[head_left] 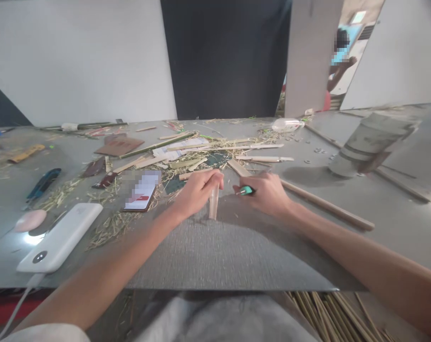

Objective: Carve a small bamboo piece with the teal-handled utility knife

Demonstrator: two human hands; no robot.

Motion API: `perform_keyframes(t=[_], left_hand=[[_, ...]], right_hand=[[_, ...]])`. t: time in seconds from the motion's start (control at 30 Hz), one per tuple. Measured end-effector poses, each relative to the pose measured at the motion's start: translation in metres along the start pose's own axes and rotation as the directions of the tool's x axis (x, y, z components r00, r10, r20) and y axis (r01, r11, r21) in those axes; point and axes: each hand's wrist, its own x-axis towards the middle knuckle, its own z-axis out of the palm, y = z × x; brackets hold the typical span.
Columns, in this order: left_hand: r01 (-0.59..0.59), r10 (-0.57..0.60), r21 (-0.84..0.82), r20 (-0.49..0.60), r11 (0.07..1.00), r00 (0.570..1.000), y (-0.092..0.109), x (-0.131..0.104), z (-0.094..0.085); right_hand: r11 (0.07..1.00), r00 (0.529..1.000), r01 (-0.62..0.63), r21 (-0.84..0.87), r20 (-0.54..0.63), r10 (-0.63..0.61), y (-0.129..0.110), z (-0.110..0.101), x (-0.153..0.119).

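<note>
Pinching the far end suits this probably stiff wooden strip (213,204): left grip (200,186) closed there, right grip (268,191) clasping teal-handled tool (247,190).

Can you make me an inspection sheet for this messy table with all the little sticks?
Surface: grey table, littered mostly toward the back.
Job's things: pale strip; green tool, exact kind unclear.
Clutter: straw-like shavings, phone, white power bank, long stick.
Hands: left hand grips the pale strip; right hand grips the green tool.
Cables: white cable, joined to the power bank's near end.
Surroundings: tall panels behind; another person beyond a gap, right.
</note>
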Motion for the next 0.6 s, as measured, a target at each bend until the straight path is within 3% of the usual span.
perform_keyframes(t=[0.23,0.4,0.6], left_hand=[[-0.057,0.057,-0.018,0.017,0.998,0.998,-0.001,-0.009,0.022],[-0.081,0.081,-0.013,-0.012,0.997,0.997,-0.003,-0.009,0.023],[-0.098,0.098,0.023,-0.022,0.995,0.995,-0.004,-0.009,0.021]], right_hand=[[0.981,0.984,0.080,-0.179,0.169,-0.050,0.001,0.009,-0.006],[0.958,0.953,0.171,-0.230,0.286,-0.101,-0.008,0.007,-0.007],[0.938,0.944,0.169,-0.302,0.323,-0.066,-0.012,0.009,-0.007]])
